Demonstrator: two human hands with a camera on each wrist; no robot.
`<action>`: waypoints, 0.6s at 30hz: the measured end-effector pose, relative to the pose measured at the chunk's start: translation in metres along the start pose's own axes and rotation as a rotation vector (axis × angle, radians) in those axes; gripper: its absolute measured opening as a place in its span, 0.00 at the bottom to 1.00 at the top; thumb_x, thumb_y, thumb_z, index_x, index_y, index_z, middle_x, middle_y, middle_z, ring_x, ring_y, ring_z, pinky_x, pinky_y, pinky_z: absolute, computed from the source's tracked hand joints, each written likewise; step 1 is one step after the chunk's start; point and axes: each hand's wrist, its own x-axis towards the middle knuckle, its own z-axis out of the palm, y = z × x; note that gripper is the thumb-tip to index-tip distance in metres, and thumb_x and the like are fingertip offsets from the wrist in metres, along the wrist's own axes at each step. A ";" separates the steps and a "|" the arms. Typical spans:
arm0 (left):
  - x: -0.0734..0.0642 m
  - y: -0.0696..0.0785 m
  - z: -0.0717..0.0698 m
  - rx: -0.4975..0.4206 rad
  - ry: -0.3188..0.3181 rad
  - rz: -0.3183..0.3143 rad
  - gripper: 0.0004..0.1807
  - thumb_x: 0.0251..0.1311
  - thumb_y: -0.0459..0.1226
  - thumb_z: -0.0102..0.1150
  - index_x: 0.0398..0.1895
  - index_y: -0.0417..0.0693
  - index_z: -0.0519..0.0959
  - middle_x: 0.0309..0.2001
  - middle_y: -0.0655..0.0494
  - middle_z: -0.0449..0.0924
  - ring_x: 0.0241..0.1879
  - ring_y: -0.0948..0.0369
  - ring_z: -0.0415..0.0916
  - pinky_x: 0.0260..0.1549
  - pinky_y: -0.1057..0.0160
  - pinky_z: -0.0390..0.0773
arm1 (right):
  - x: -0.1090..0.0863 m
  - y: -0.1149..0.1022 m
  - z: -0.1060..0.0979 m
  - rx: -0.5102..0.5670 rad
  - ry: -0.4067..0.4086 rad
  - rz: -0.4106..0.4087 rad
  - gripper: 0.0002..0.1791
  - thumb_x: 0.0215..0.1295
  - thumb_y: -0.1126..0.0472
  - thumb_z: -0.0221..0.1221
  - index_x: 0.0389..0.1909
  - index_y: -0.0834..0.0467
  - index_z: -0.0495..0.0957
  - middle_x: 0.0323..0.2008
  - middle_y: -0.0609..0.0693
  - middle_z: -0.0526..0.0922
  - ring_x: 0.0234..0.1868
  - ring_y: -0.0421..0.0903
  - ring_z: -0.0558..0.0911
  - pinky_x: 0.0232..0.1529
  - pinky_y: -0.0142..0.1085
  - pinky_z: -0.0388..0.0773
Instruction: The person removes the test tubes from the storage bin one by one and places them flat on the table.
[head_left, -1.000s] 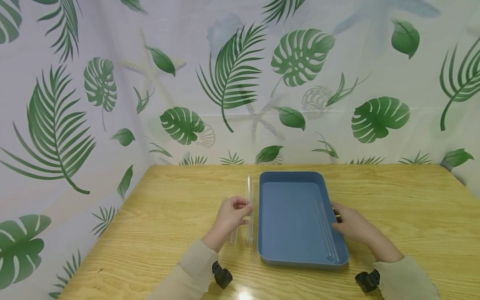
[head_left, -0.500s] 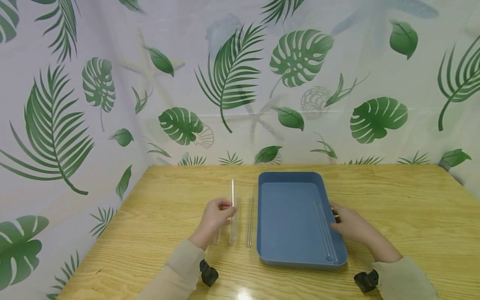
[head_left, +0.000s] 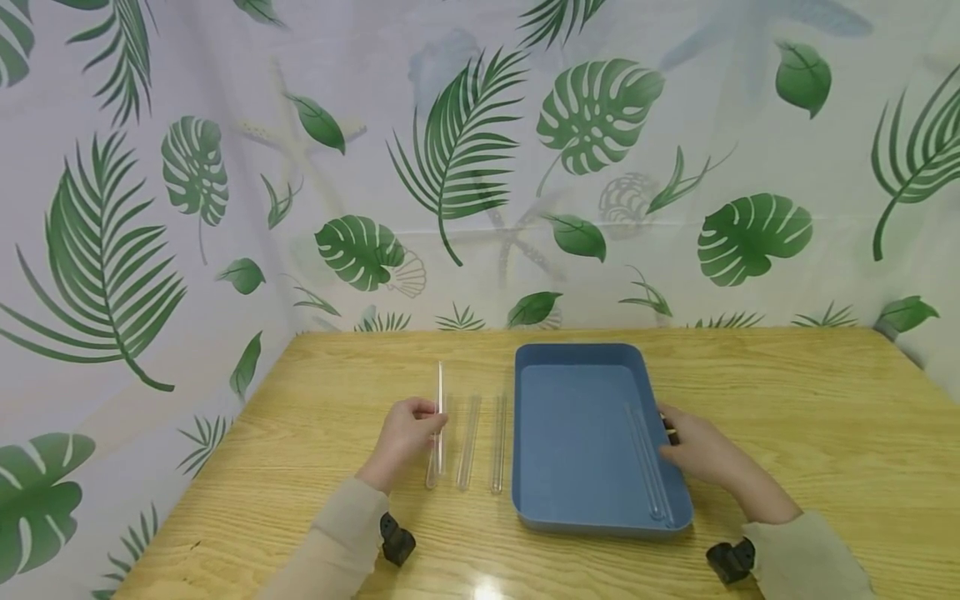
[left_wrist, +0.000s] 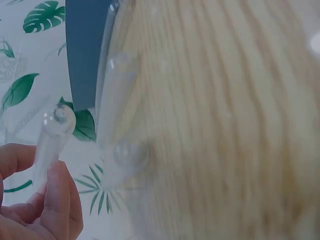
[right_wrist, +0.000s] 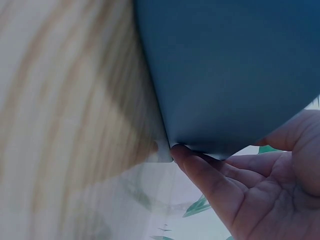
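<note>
My left hand (head_left: 405, 437) pinches a clear glass test tube (head_left: 440, 383) between thumb and fingertips, left of the tray. In the left wrist view the held tube (left_wrist: 52, 135) shows its rounded end, raised off the table. Just below the hand lies another tube (head_left: 431, 477), partly hidden by it. To its right two more tubes lie lengthwise, a nearer tube (head_left: 468, 442) and a tube beside the tray (head_left: 498, 442). My right hand (head_left: 697, 446) grips the right wall of the blue tray (head_left: 577, 525), its fingertips at the lower edge in the right wrist view.
Two clear tubes (head_left: 648, 467) lie side by side along the right inside of the tray. The wooden table (head_left: 337, 392) extends around it. A leaf-printed cloth (head_left: 480, 167) hangs behind the table and along its left side.
My left hand has carried the held tube leftward, from beside the tray, over the tubes on the table, to the leftmost one. My right hand stays at the tray's wall.
</note>
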 end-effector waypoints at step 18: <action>0.014 -0.021 -0.029 0.146 0.042 -0.076 0.09 0.56 0.32 0.54 0.37 0.32 0.72 0.30 0.47 0.72 0.19 0.61 0.68 0.20 0.65 0.72 | -0.002 -0.003 -0.001 -0.004 -0.005 -0.007 0.32 0.54 0.75 0.50 0.58 0.82 0.49 0.48 0.78 0.65 0.45 0.69 0.70 0.37 0.49 0.75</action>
